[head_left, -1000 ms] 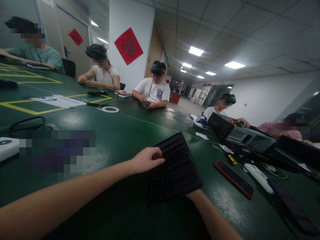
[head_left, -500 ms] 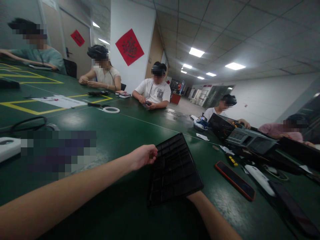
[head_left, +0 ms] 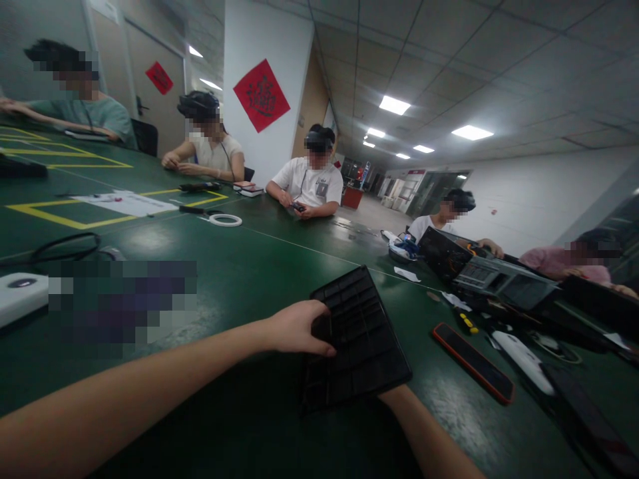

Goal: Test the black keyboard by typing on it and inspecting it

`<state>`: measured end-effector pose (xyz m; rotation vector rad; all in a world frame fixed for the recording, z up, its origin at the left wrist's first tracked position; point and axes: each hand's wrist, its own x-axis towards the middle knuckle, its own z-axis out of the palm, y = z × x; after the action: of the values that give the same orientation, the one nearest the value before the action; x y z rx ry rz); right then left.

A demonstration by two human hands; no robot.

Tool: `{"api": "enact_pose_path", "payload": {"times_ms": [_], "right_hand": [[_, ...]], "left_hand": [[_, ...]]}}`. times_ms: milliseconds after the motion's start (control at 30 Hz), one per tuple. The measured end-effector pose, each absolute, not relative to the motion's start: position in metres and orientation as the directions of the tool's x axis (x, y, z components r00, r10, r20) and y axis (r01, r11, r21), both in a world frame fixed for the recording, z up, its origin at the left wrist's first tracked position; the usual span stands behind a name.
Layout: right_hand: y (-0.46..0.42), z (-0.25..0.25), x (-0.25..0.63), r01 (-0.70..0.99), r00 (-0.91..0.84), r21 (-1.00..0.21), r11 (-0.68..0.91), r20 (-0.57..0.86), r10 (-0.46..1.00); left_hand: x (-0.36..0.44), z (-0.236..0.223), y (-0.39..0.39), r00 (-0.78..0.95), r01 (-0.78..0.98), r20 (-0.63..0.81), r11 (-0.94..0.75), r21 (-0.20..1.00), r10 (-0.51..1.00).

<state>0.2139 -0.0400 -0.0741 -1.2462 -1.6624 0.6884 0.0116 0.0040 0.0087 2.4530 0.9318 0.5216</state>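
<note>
A black plastic tray [head_left: 362,339] with a grid of shallow compartments is tilted up above the green table [head_left: 239,266] in front of me. My left hand [head_left: 297,327] is closed on its left edge, thumb lying on the top face. My right forearm runs up from the lower right and passes under the tray's near right corner. The right hand itself is hidden behind the tray, so its fingers do not show.
To the right lie a red-edged phone [head_left: 472,362], a white device [head_left: 522,356] and an opened computer chassis [head_left: 499,279]. A white tape ring [head_left: 225,219], a black cable loop [head_left: 64,247] and a white box [head_left: 22,297] are at the left. Several people sit around the table.
My left hand drew back to the tray's left edge, then slid forward again and closed further onto its face. The tray has barely moved.
</note>
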Motion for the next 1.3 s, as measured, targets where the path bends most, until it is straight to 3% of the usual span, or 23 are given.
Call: {"api": "enact_pose_path", "payload": {"times_ms": [133, 233, 333, 433, 600, 700, 800, 900, 1067, 1167, 1300], "right_hand": [[-0.038, -0.066, 0.217, 0.434, -0.128, -0.826, 0.360, 0.338, 0.932], [-0.030, -0.055, 0.227, 0.642, -0.066, -0.696, 0.323, 0.369, 0.927], [-0.022, -0.048, 0.241, 0.850, 0.091, -0.515, 0.114, 0.356, 0.930], [-0.019, -0.048, 0.248, 0.916, 0.167, -0.399, -0.038, 0.295, 0.941], [-0.021, -0.049, 0.245, 0.953, 0.226, -0.272, -0.132, 0.351, 0.909], [-0.023, -0.048, 0.245, 0.931, 0.227, -0.341, -0.126, 0.276, 0.934], [-0.023, -0.048, 0.242, 0.870, 0.201, -0.490, -0.061, 0.239, 0.950], [-0.024, -0.047, 0.233, 0.767, 0.192, -0.642, 0.017, 0.254, 0.948], [-0.036, -0.040, 0.212, 0.487, 0.073, -0.850, 0.203, 0.271, 0.960], [-0.044, -0.038, 0.204, 0.370, 0.004, -0.897, 0.240, 0.260, 0.966], [-0.036, -0.053, 0.202, 0.368, 0.017, -0.887, 0.280, 0.308, 0.951]], "left_hand": [[0.011, 0.008, 0.015, 0.691, 0.534, 0.207, -0.682, 0.499, 0.692], [-0.006, 0.015, 0.038, 0.610, 0.637, 0.226, -0.639, 0.430, 0.760], [-0.036, 0.021, 0.070, 0.420, 0.833, 0.227, -0.473, 0.287, 0.878], [-0.068, 0.020, 0.096, 0.230, 0.956, 0.242, -0.265, 0.125, 0.943], [-0.096, 0.014, 0.115, 0.089, 0.993, 0.107, -0.096, 0.063, 0.990], [-0.094, 0.013, 0.115, 0.066, 0.995, 0.100, -0.073, 0.074, 0.993], [-0.078, 0.012, 0.106, 0.098, 0.982, 0.137, -0.118, 0.149, 0.986], [-0.047, 0.008, 0.086, 0.217, 0.909, 0.165, -0.261, 0.326, 0.962], [0.007, 0.002, 0.041, 0.433, 0.590, 0.278, -0.503, 0.632, 0.857], [0.019, -0.002, 0.022, 0.496, 0.477, 0.299, -0.544, 0.690, 0.815], [0.018, -0.010, 0.013, 0.569, 0.439, 0.286, -0.579, 0.687, 0.771]]}}
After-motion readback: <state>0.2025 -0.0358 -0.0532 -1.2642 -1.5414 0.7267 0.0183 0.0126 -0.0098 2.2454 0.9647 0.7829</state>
